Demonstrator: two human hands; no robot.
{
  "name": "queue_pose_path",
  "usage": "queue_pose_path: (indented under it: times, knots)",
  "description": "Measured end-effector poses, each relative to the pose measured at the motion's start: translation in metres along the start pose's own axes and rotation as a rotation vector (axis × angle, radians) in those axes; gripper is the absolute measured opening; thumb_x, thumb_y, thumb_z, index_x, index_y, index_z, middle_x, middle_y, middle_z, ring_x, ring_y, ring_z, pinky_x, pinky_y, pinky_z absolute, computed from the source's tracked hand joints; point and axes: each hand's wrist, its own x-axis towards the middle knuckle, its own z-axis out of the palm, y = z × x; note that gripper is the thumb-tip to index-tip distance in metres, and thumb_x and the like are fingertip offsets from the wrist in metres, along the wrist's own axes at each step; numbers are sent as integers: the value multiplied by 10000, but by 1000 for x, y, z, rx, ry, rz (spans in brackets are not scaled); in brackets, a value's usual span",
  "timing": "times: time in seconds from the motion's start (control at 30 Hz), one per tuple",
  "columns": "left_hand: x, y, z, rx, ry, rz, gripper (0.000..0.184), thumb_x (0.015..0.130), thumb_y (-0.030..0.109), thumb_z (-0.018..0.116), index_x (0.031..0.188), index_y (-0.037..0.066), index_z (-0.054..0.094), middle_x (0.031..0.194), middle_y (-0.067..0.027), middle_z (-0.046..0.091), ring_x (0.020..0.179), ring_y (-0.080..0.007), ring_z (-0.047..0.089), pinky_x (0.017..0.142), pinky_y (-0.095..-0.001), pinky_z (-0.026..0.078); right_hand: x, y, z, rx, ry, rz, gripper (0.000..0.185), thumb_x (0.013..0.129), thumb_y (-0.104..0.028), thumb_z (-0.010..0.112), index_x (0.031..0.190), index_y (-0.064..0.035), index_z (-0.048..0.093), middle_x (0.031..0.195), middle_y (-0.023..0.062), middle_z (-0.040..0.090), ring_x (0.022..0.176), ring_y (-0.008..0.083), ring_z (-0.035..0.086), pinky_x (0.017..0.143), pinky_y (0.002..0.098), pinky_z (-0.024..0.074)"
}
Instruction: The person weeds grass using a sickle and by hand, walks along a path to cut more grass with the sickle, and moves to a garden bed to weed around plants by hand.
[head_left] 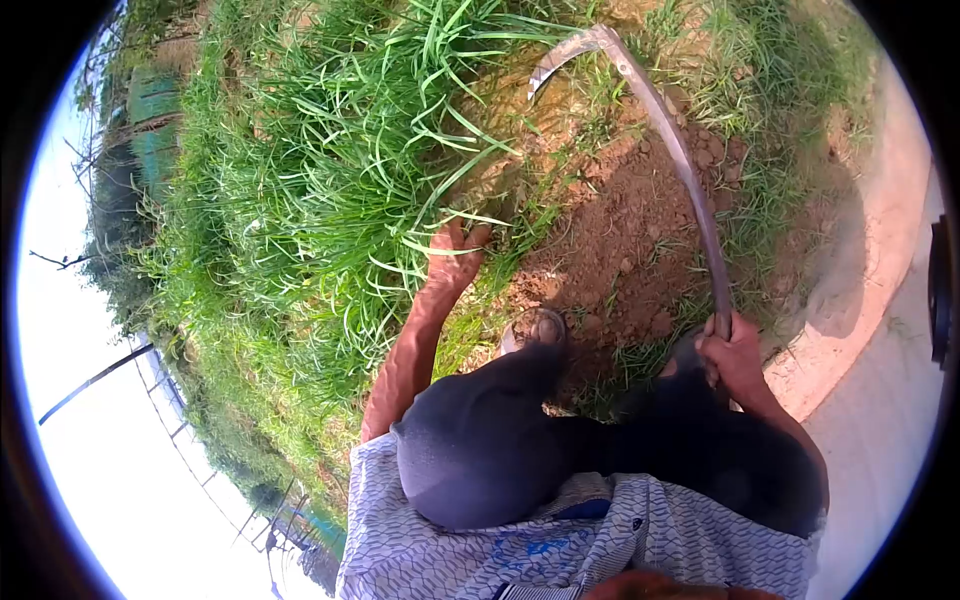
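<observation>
One right hand (pixel 733 355) grips a sickle (pixel 687 175); the left hand (pixel 458 250), finger-hold unclear at the grass (pixel 370 180) edge, should avoid the blade (pixel 562 55).

Across the bare soil (pixel 630 240) my right hand (pixel 735 352) holds a sickle (pixel 683 165) (blade hooked); beside that soil, my left hand (pixel 456 255) touches long leaves (pixel 350 165).

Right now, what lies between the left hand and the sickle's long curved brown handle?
In the head view, crumbly reddish-brown soil and short green grass lie between the left hand and that handle.
</observation>
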Motion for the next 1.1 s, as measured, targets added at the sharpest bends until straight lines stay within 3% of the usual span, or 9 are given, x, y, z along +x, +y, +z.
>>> queue_pose_path:
  times: [0.03,0.17,0.3,0.43,0.6,0.7,0.93,1.0,1.1]
  knots:
    - [4,11,2,-59,15,-83,420,914,398,625,1019,-9,628,798,-214,646,710,-419,586,651,-479,463,-4,-4,-2,37,14,18,165,820,5,605,870,-52,459,577,2,460,394,84,449,355,250,375]
    - [-24,157,7,-344,-373,38,374,934,359,643,1094,24,601,698,-39,568,681,-136,528,625,-352,472,-17,-7,-30,122,88,-46,160,836,-16,607,877,-54,457,592,5,473,399,80,441,358,252,374]
    - [-50,206,63,-64,-973,344,514,875,422,699,1190,43,552,1015,-84,585,973,-218,572,870,-374,481,-24,-10,-63,248,204,-150,144,875,-77,594,890,-67,452,596,-5,452,401,78,412,357,258,369]
    - [-80,222,58,169,-812,697,519,900,309,654,1311,40,486,1244,-187,523,1204,-337,514,1023,-406,430,-30,-10,-88,479,313,-163,153,914,-171,578,911,-90,449,589,-17,412,398,82,389,352,266,362]
    - [-103,294,21,184,-949,431,391,923,220,609,1261,46,518,1160,-163,576,1139,-319,563,977,-416,461,-32,-1,-106,547,352,-147,185,927,-230,576,916,-103,442,602,-14,416,410,87,395,357,268,366]
    - [-99,329,17,257,-799,796,273,928,168,588,1169,49,541,1086,-152,595,1036,-317,598,887,-414,487,-22,-10,-115,636,339,-122,208,936,-258,570,915,-100,437,610,-11,423,416,91,404,362,269,370]
    - [-61,329,29,584,-990,984,327,942,240,574,1195,36,534,1084,-184,566,1002,-373,595,873,-451,494,-2,-27,-107,429,395,-328,290,943,-306,566,902,-54,428,612,-2,426,419,97,431,367,291,398]
    - [-38,368,17,724,-1052,799,353,950,258,560,1224,37,529,1132,-193,569,1009,-377,605,888,-455,500,8,-11,-99,323,421,-346,294,934,-291,574,893,-39,429,606,18,454,410,114,462,362,300,405]
    - [14,398,38,669,-864,1042,403,952,276,559,1267,31,508,1176,-198,566,988,-377,619,862,-447,507,3,1,-83,375,400,-357,291,918,-272,589,885,-26,437,595,31,474,403,129,485,359,310,410]
